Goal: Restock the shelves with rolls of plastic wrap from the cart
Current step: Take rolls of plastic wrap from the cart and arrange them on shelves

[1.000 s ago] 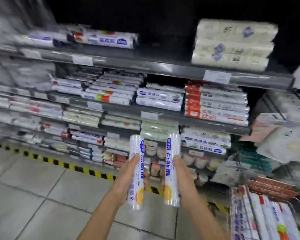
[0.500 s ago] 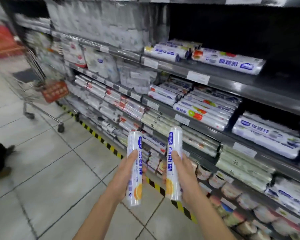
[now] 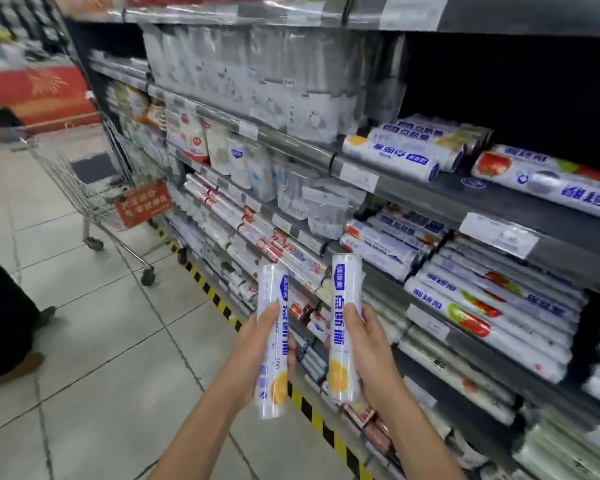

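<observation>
My left hand (image 3: 257, 348) grips a white roll of plastic wrap (image 3: 272, 299) with blue lettering and an orange picture, held upright. My right hand (image 3: 371, 344) grips a second, matching roll (image 3: 345, 292), also upright, a little higher. Both rolls are in front of the shelving (image 3: 430, 199), at the height of its lower shelves. On an upper shelf to the right lie matching white rolls with the orange picture (image 3: 392, 152), beside a dark gap behind them.
A wire shopping cart (image 3: 94, 202) with a red sign stands on the tiled floor at the left, against the shelving. A person's dark trouser leg and shoe (image 3: 4, 323) are at the far left. Yellow-black tape (image 3: 222, 306) marks the floor along the shelf base.
The view has swung further left along the aisle and closer to the shelves. Both hands still hold their rolls upright in the same way.
</observation>
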### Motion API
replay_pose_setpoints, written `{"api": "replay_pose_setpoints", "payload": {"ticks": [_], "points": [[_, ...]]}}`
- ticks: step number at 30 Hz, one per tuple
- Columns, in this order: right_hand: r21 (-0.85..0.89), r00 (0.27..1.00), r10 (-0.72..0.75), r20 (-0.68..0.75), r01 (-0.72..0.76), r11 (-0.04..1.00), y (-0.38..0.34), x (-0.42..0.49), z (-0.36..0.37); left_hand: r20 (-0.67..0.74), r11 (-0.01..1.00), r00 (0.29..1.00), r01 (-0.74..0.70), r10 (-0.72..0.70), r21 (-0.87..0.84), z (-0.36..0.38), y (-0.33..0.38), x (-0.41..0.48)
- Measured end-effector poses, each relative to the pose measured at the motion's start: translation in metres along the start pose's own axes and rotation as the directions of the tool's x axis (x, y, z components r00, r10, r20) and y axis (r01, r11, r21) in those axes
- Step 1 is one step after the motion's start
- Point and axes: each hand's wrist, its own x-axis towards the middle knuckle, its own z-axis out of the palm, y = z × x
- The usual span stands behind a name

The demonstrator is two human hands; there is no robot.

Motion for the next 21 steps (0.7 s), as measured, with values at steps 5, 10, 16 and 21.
{"api": "replay_pose_setpoints", "payload": {"ticks": [5,10,16,21], "points": [[0.038,0.999,0.014,-0.036,-0.012,0.999,-0.017,0.056,-0.001,0.045,0.999,0.999,-0.011,0.009,0.033,0.005,0.020,0.066],[0.092,0.991,0.012,-0.130,0.000,0.996,-0.037,0.092,-0.003,0.138,0.998,0.990,-0.006,-0.004,0.068,0.014,0.042,0.120],[0.041,0.955,-0.067,-0.289,0.082,0.996,-0.066,0.136,0.007,0.295,0.988,0.955,-0.084,0.042,0.130,0.028,0.081,0.183],[-0.031,0.882,-0.147,-0.448,0.149,0.988,-0.095,0.166,0.024,0.412,0.971,0.911,-0.127,0.034,0.201,0.029,0.111,0.243]]}}
